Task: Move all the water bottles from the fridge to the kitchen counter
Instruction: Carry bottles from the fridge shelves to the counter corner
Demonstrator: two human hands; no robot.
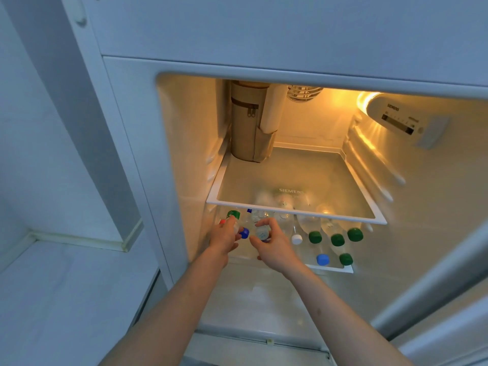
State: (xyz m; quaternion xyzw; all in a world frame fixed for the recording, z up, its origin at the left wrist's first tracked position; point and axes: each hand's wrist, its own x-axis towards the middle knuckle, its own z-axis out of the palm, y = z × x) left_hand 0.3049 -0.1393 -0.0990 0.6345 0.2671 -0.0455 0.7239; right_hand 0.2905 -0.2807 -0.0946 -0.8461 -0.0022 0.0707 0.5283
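Beneath the glass shelf point(295, 178), both hands curled around lying water bottles. Left hand point(224, 237) and right hand point(272, 247) apparently each took one.

Two bare forearms come up from the bottom edge of the head view, one to each hand. No sleeve, cuff or glove shows on either arm; both are uncovered from the edge of the view to the fingertips. The left hand point(224, 237) carries no ring, watch or band at the wrist that can be seen. The right hand point(273, 248) is likewise plain, with nothing worn at wrist or fingers. The right forearm shows a small dark mark on its upper side, partway between wrist and elbow. The nails are too small and blurred to tell anything about. Nothing else of the person is in view.
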